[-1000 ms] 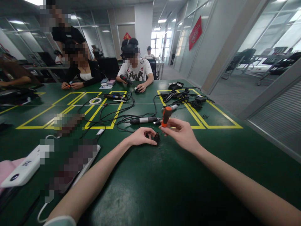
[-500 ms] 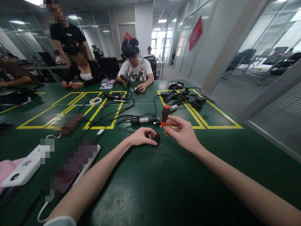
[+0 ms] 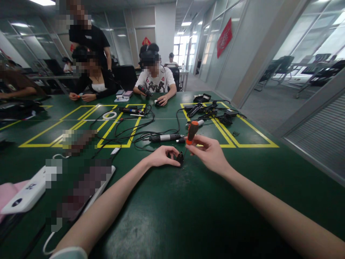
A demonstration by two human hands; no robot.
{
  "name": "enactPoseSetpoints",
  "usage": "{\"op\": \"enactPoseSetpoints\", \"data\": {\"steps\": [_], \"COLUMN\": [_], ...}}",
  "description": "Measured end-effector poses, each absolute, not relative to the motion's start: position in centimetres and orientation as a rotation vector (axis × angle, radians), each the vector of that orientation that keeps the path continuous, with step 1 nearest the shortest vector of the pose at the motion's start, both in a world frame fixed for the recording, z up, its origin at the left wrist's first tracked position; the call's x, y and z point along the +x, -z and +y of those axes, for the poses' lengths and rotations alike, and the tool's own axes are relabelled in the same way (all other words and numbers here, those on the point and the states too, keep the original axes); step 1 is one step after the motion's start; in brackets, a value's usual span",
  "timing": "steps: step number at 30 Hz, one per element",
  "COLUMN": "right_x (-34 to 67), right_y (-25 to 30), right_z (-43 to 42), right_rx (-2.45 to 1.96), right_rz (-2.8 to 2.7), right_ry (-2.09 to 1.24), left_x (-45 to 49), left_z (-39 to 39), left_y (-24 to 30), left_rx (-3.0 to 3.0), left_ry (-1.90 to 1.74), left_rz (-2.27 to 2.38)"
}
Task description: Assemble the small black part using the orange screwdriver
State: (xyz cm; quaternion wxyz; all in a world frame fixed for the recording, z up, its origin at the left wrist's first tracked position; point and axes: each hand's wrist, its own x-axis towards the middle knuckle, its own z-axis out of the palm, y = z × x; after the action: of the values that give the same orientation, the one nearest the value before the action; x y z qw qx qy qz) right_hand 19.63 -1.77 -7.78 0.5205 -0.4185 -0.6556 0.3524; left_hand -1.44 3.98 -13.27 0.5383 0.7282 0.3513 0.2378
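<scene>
My left hand rests on the green table, thumb and fingers closed around a small black part with a short round stub on top. In my right hand is a screwdriver with a dark and orange handle, pinched near the handle's lower end. Its handle leans to the right at the top. The thin shaft points down toward the black part; whether its tip touches the part I cannot tell.
Behind my hands lies a black and silver electric screwdriver with its cable. Black cables and devices are heaped at the right back. A white power bank-like device lies at the left. Co-workers sit across the table.
My right hand and the screwdriver have shifted slightly to the right, and the handle tilts more. My left hand has stayed with the black part. A standing person behind moved right.
</scene>
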Motion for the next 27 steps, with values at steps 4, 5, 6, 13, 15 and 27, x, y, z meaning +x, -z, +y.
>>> {"op": "enactPoseSetpoints", "data": {"steps": [4,5,6,13,15,27], "right_x": [19.64,19.63,19.62,19.68,19.7,19.72], "right_y": [7.95,7.96,7.95,7.69,7.67,7.66], "right_z": [-1.63,-1.63,-1.66,-1.87,-1.83,-1.82], "right_rx": [-0.973,-0.969,-0.971,-1.014,-1.017,-0.982], "right_rz": [-1.542,-1.538,-1.538,-1.547,-1.544,-1.543], "right_ry": [-0.854,-0.86,-0.865,-0.856,-0.85,-0.858], "left_x": [-1.44,-1.45,-1.45,-1.46,-1.47,-1.37], "left_z": [3.98,3.98,3.98,3.97,3.98,3.96], "left_y": [13.27,13.28,13.29,13.26,13.24,13.13], "left_rx": [1.733,1.731,1.728,1.723,1.725,1.73], "left_ry": [-0.561,-0.561,-0.561,-0.566,-0.567,-0.563], "left_rz": [0.837,0.834,0.831,0.816,0.816,0.807]}}
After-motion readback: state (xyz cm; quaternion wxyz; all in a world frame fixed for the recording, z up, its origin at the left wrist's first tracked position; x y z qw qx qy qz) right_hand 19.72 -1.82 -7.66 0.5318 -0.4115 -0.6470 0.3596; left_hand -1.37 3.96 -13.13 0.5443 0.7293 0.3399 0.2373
